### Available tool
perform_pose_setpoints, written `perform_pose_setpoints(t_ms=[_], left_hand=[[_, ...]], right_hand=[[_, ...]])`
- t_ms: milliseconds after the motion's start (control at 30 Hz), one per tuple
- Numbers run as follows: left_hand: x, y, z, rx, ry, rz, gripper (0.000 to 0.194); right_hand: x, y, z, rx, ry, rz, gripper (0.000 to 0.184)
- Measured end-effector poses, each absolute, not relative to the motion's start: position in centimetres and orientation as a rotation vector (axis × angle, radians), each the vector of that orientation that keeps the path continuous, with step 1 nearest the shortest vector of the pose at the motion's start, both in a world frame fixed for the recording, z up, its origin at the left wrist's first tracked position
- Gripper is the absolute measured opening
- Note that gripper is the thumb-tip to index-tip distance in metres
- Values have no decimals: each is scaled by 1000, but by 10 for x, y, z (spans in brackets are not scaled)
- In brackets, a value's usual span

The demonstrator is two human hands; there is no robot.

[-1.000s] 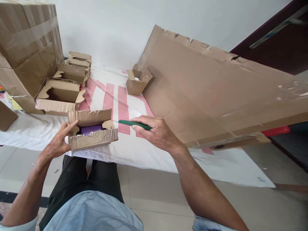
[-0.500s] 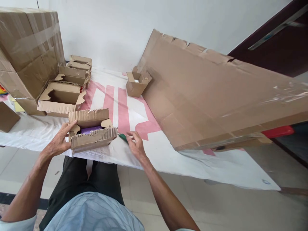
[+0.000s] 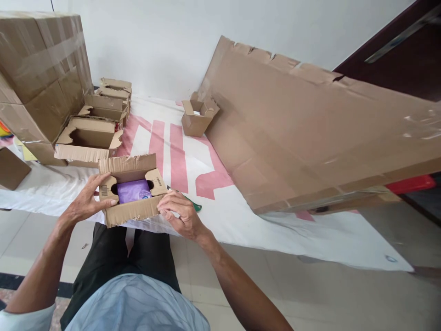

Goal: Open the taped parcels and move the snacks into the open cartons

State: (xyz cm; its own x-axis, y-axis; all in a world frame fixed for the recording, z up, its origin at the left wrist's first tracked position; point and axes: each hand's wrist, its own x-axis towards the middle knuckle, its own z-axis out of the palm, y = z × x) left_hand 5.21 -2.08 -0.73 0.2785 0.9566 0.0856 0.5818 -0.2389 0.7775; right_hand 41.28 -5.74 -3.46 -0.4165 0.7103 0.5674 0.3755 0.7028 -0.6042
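A small open cardboard box (image 3: 129, 211) sits at the table's near edge, its torn flaps folded outward. Inside lies a purple packet (image 3: 134, 191) with a small blue and white mark. My left hand (image 3: 87, 200) grips the box's left end, thumb over the near flap and fingers along the side. At the near right corner, the bent fingers of my right hand (image 3: 181, 212) hold the edge of the flap. Just behind that hand, a green object (image 3: 196, 206) lies on the cloth, mostly hidden, so its kind is unclear.
Several open cardboard boxes (image 3: 86, 138) stand in a row at the left, beside a large taped carton (image 3: 44, 78). Another small box (image 3: 198, 122) stands near the wall. A big cardboard sheet (image 3: 292, 133) leans across the right of the cloth-covered table (image 3: 241, 230).
My right hand has let go of the green object and moved left onto the box corner. The near flap now lies folded outward, showing more of the purple packet.
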Motion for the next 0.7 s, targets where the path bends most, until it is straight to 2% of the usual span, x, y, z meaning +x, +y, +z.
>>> perform_pose_setpoints(t_ms=[200, 267, 400, 700], left_hand=[[64, -17, -5, 1969, 1464, 765, 101], [71, -16, -5, 1980, 1521, 776, 101], [84, -13, -7, 1967, 1639, 762, 96], [96, -5, -9, 2059, 1630, 824, 81]], right_hand=[[405, -47, -27, -942, -2075, 375, 25], [399, -41, -26, -950, -2160, 332, 27], [389, -31, -28, -966, -2348, 274, 38], [387, -36, -25, -990, -2481, 195, 29]])
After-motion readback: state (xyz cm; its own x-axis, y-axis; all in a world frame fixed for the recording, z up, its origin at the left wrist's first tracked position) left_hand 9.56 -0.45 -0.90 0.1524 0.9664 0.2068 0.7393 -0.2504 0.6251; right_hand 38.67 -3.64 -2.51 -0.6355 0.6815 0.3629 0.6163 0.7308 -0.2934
